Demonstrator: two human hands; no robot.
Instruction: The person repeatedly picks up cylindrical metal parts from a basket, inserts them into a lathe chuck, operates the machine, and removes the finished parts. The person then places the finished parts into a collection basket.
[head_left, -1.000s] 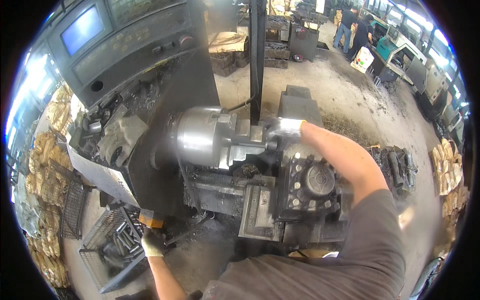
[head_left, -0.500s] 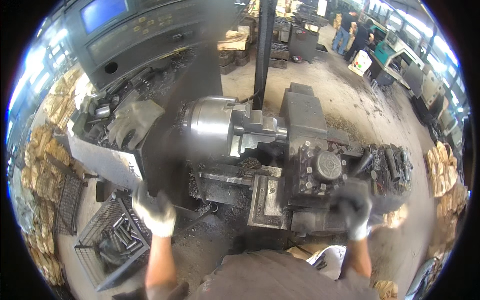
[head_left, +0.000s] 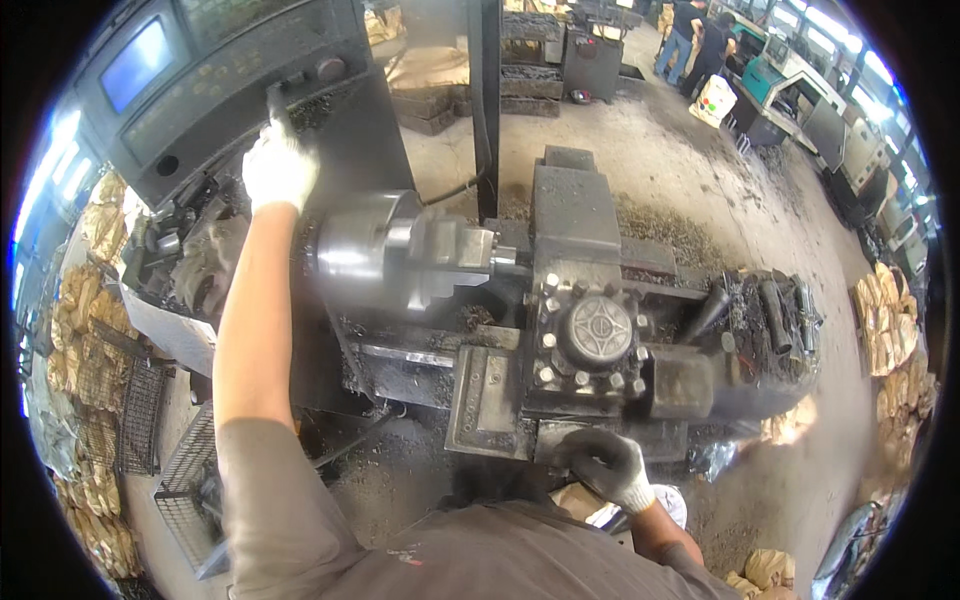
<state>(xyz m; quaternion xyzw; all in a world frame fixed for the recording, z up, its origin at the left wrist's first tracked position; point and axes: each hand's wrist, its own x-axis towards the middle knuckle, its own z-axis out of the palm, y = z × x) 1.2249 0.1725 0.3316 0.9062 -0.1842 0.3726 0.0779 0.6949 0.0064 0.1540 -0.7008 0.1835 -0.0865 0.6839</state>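
Observation:
My left hand [head_left: 280,168], in a white knitted glove with dark fingertips, reaches up to the lathe's control panel [head_left: 215,110]. One finger stretches to the panel's lower edge; nothing shows in the hand. Low in front of the carriage, my right hand [head_left: 608,468] has its gloved fingers loosely bent and apart, with nothing visible in them. Between the arms lies the lathe chuck [head_left: 362,250], its jaws blurred. A metal workpiece [head_left: 470,247] sits between the chuck and the tailstock side. The square tool post [head_left: 598,335], with a round cap and several bolts, stands right of it.
A wire basket [head_left: 185,490] stands on the floor at lower left. Dark gloves and metal parts lie on the left bench [head_left: 165,310]. Dark cylinders [head_left: 780,315] rest at the machine's right end. Two people [head_left: 695,50] stand far off. Stacked sacks [head_left: 885,330] line the right.
My left hand has risen from above the wire basket to the control panel. My right hand has moved left and down from beside the tool post. The chuck's jaws have become blurred.

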